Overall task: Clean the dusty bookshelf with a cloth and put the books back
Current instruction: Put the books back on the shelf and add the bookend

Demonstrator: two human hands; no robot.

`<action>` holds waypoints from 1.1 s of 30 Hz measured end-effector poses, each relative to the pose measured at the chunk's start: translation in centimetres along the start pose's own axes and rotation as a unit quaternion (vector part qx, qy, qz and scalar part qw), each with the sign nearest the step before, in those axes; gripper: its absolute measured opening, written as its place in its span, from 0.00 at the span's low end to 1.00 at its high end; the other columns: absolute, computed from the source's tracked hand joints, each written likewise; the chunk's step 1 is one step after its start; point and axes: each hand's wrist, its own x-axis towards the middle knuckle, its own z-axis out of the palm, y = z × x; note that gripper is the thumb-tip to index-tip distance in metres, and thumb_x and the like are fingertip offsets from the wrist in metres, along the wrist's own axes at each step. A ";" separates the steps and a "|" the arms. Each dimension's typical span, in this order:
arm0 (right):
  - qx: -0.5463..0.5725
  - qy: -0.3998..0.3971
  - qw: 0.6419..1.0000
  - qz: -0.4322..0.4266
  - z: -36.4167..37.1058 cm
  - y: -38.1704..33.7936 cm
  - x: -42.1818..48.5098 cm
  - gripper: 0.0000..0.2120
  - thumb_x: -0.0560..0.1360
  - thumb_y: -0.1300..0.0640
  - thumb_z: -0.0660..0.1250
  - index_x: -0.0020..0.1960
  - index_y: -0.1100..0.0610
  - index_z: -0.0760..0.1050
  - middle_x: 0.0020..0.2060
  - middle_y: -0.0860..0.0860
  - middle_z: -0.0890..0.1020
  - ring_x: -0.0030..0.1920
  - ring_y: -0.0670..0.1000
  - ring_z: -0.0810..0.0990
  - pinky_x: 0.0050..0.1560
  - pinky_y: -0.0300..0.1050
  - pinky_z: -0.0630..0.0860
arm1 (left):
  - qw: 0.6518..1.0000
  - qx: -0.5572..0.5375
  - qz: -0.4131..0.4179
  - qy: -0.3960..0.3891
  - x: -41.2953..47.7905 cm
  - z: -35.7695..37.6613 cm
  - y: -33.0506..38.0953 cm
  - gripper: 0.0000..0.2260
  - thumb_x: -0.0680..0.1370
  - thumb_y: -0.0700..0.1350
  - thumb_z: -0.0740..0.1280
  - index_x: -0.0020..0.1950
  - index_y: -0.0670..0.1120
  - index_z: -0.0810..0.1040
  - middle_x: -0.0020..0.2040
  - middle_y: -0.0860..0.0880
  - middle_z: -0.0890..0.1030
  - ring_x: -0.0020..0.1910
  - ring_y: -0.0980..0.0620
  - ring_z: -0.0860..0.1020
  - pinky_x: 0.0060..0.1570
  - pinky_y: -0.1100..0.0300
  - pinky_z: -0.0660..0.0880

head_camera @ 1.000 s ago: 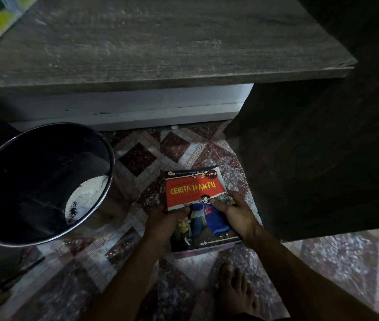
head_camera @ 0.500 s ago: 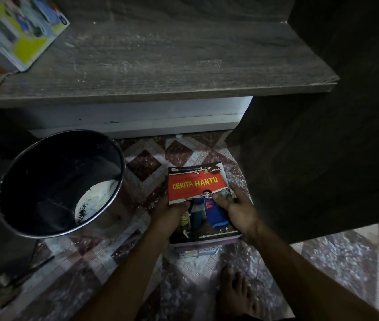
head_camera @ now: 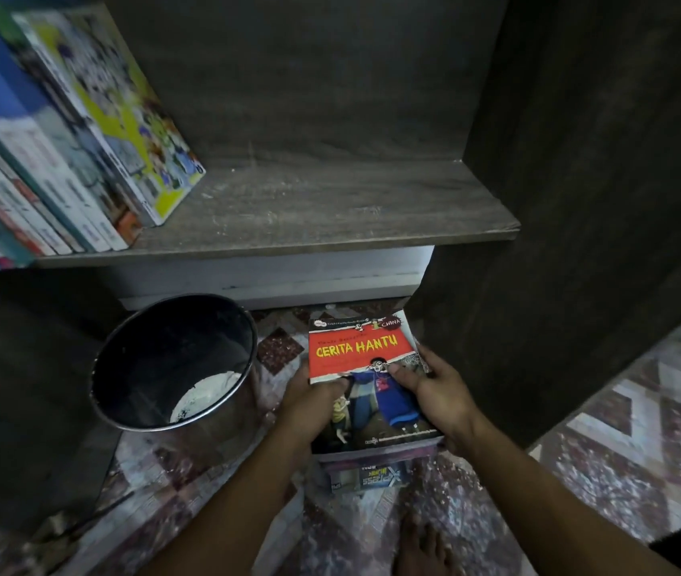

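A stack of books (head_camera: 366, 392) with a red "Cerita Hantu" cover on top is held above the tiled floor, just below the shelf. My left hand (head_camera: 309, 403) grips its left edge, thumb on the cover. My right hand (head_camera: 434, 392) grips its right edge, thumb across the cover. A book with blue lettering (head_camera: 368, 478) shows underneath the stack. The grey wooden shelf board (head_camera: 330, 209) above has dust streaks and bare room on its right part. Several books (head_camera: 60, 151) lean at its left end. No cloth is in view.
A round metal bin (head_camera: 172, 363) with something white inside stands on the floor left of the stack. The dark side panel (head_camera: 580, 243) of the bookshelf rises on the right. My bare foot (head_camera: 422, 546) is on the patterned tiles below the stack.
Both hands have lifted the stack slightly toward the shelf. The view has tilted up, bringing the leaning books and the shelf's back wall into sight.
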 end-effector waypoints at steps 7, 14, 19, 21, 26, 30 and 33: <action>-0.026 0.012 0.999 -0.040 0.5 -3.9 -4.4 0.11 0.77 0.60 0.70 0.56 0.48 0.78 0.48 0.53 0.87 0.50 0.56 0.86 0.58 0.60 0.79 | 0.998 0.029 0.027 -0.052 -3.6 -2.1 3.8 0.14 0.68 0.49 0.73 0.53 0.56 0.82 0.50 0.53 0.85 0.53 0.48 0.82 0.61 0.44 0.75; -0.034 -0.007 0.996 -0.087 0.3 -9.8 -9.4 0.09 0.78 0.60 0.68 0.56 0.49 0.78 0.43 0.51 0.87 0.42 0.53 0.87 0.41 0.46 0.81 | 0.986 0.016 0.086 -0.142 -8.4 -4.7 10.0 0.11 0.75 0.44 0.73 0.56 0.54 0.83 0.53 0.50 0.85 0.54 0.47 0.83 0.62 0.47 0.74; -0.032 -0.004 0.994 -0.108 0.9 -14.5 -10.0 0.07 0.77 0.59 0.69 0.54 0.50 0.78 0.42 0.54 0.87 0.43 0.56 0.87 0.47 0.52 0.83 | 0.981 0.009 0.134 -0.138 -9.5 -5.0 15.3 0.11 0.76 0.39 0.70 0.57 0.47 0.82 0.51 0.46 0.85 0.51 0.46 0.84 0.55 0.53 0.78; -0.032 0.005 0.993 -0.117 1.4 -16.1 -9.2 0.09 0.77 0.58 0.70 0.57 0.52 0.77 0.42 0.54 0.87 0.43 0.56 0.87 0.48 0.52 0.83 | 0.982 0.012 0.138 -0.131 -8.5 -5.0 17.3 0.11 0.76 0.38 0.70 0.57 0.46 0.82 0.50 0.46 0.86 0.49 0.46 0.84 0.50 0.55 0.80; -0.004 0.020 0.990 -0.142 2.5 -19.2 -6.2 0.14 0.77 0.59 0.69 0.62 0.54 0.76 0.41 0.53 0.87 0.36 0.51 0.86 0.31 0.42 0.80 | 0.979 0.036 0.162 -0.119 -4.8 -4.7 20.8 0.12 0.75 0.44 0.72 0.58 0.47 0.82 0.50 0.49 0.86 0.49 0.50 0.84 0.51 0.56 0.79; 0.003 0.013 0.992 -0.125 2.9 -20.8 -3.4 0.16 0.78 0.58 0.69 0.65 0.55 0.73 0.42 0.56 0.87 0.34 0.53 0.86 0.26 0.41 0.78 | 0.979 0.047 0.164 -0.110 -1.1 -4.0 22.4 0.13 0.72 0.43 0.75 0.56 0.46 0.82 0.50 0.48 0.86 0.49 0.50 0.84 0.51 0.56 0.80; -0.013 0.014 0.993 -0.118 3.1 -21.5 -1.1 0.15 0.79 0.56 0.68 0.65 0.53 0.72 0.45 0.57 0.86 0.38 0.55 0.86 0.30 0.45 0.80 | 0.978 0.081 0.172 -0.092 1.7 -3.6 23.1 0.14 0.71 0.41 0.76 0.56 0.46 0.82 0.49 0.50 0.86 0.50 0.50 0.84 0.58 0.53 0.78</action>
